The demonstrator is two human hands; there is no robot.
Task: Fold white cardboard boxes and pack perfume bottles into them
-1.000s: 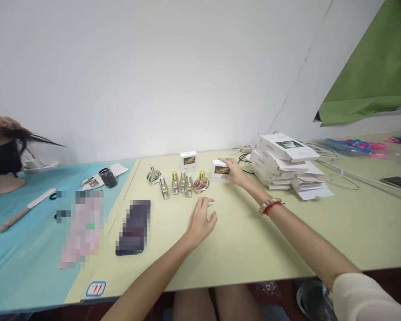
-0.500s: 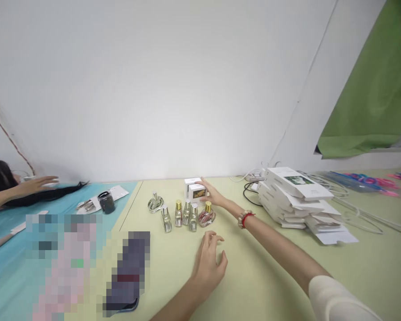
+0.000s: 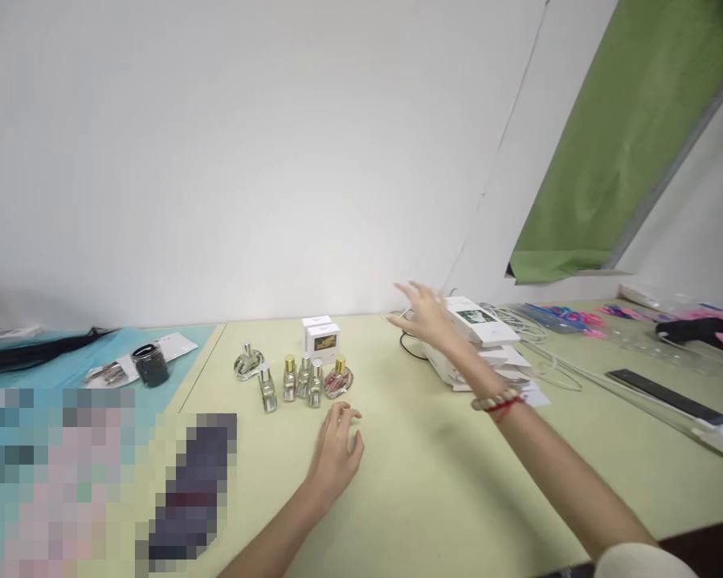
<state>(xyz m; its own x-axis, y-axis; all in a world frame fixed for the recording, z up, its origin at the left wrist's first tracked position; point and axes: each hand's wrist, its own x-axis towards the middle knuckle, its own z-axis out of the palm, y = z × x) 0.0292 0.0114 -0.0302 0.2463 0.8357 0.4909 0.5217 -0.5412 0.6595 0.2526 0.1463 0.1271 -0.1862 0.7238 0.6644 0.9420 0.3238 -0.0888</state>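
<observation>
White wall (image 3: 277,160) at back, pale green tabletop (image 3: 391,506) below it, blue sheet (image 3: 184,353) at left with a dark jar (image 3: 149,365) on it. Right hand (image 3: 429,319) was empty, fingers spread wide apart, raised beside the stack of flat white cartons (image 3: 488,329); contact with the stack couldn't be told. Beaded bracelet (image 3: 494,403) sat on that wrist. Left hand (image 3: 336,457) was empty too, fingers loosely bent, thumb apart, just in front of the bottles; unclear if it touched the tabletop. Two small white boxes stood upright near the wall, front box (image 3: 324,347) partly covering the rear box (image 3: 315,322). Six glass bottles (image 3: 267,391) stood left of and in front of them, gold or silver caps. Pixelated dark item (image 3: 196,482) lay left of the left hand.
</observation>
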